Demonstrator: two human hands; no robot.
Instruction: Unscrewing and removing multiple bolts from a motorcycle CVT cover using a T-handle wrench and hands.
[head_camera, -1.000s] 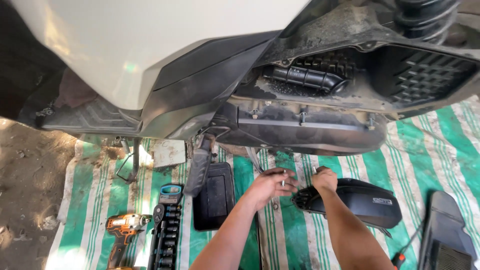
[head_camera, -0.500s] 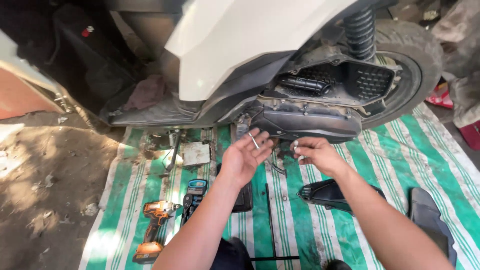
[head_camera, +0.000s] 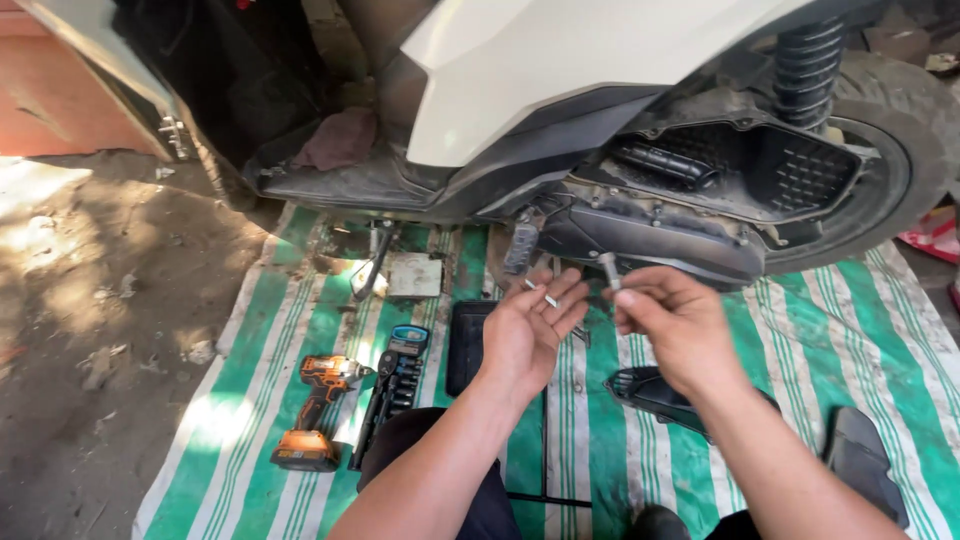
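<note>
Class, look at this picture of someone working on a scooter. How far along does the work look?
Done: covers are off, lying as black panels on the striped mat, and the engine case is exposed. In hand: the right hand pinches one bolt upright; the left hand cups more in its open palm. Left: the drill and socket set lie unused.

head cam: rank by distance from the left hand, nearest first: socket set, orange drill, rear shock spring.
1. Socket set: on the striped mat, just outboard of the left hand, beside the forearm.
2. Orange drill: on the mat too, one step farther out, past the socket set.
3. Rear shock spring: far corner, up over the wheel, on the other side, beyond the right hand.
</note>
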